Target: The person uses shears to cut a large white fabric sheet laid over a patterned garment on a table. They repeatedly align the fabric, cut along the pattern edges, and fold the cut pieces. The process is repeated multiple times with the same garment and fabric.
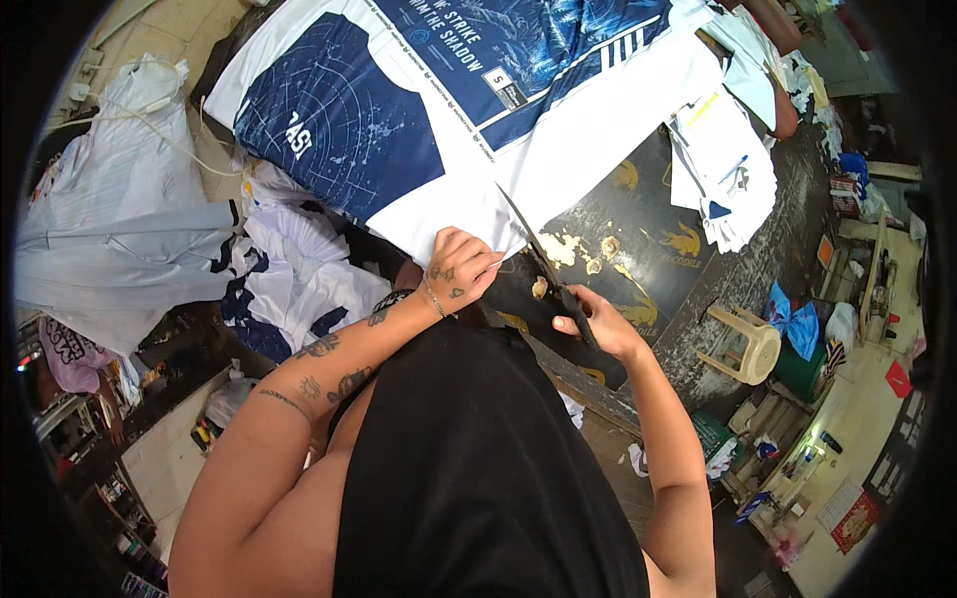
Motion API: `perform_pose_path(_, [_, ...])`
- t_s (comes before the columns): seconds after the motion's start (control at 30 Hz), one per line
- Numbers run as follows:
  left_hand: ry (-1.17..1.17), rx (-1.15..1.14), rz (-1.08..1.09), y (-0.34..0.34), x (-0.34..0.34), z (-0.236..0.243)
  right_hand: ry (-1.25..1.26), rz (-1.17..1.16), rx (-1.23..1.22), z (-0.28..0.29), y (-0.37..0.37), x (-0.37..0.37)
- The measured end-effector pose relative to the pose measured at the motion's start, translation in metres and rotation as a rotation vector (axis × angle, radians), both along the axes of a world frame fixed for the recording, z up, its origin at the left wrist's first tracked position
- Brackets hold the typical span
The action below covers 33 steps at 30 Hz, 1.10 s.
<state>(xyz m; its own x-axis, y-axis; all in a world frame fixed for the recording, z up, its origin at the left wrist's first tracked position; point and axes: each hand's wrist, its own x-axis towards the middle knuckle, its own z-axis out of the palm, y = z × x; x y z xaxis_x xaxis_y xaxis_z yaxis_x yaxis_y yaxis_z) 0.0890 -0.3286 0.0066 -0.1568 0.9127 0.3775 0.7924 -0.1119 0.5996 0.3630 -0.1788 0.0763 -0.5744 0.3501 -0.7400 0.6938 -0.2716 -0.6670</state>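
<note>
Your left hand (457, 267) lies flat with fingers spread on the near edge of the white and blue printed fabric (439, 110), pinning it to the dark table (638, 259). Your right hand (598, 324) is closed round the handles of one pair of black scissors (543, 264), whose long blade runs up and left to the fabric's cut edge, just beside your left fingertips. Your two hands are apart, with the scissors between them.

The fabric spreads from that edge far up the table and hangs over its left side. To the right of the blade the table is bare dark surface with worn patches, open as far as one stack of white cut pieces (723, 174) near the table's far right corner. The table's near edge runs diagonally under your right wrist.

Left of the table, heaps of white and blue offcuts (299, 279) crowd the floor, next to grey folded cloth (120, 259). Right of the table stands one pale plastic stool (743, 344), well apart from your hand.
</note>
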Motion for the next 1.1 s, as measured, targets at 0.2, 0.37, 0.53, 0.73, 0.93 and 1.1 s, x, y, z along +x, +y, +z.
perform_pose_path(0.2, [0.006, 0.043, -0.016, -0.007, 0.000, -0.008, -0.249, 0.060, -0.061, 0.001, 0.003, 0.004])
perform_pose_path(0.37, [-0.053, -0.009, -0.119, -0.008, -0.003, -0.009, 0.052, 0.073, 0.155, -0.006, 0.006, -0.022])
perform_pose_path(0.53, [-0.077, 0.004, -0.202, -0.005, -0.011, -0.017, -0.145, 0.057, -0.001, 0.001, 0.014, -0.043])
perform_pose_path(0.73, [-0.063, -0.009, -0.238, -0.004, -0.014, -0.018, -0.098, 0.045, 0.060, -0.004, 0.023, -0.082])
perform_pose_path(0.93, [-0.054, -0.002, -0.295, -0.004, -0.020, -0.021, -0.013, 0.046, -0.020, -0.007, 0.031, -0.122])
perform_pose_path(1.1, [-0.117, -0.027, -0.349, -0.007, -0.023, -0.027, -0.100, -0.052, -0.083, -0.011, 0.039, -0.153])
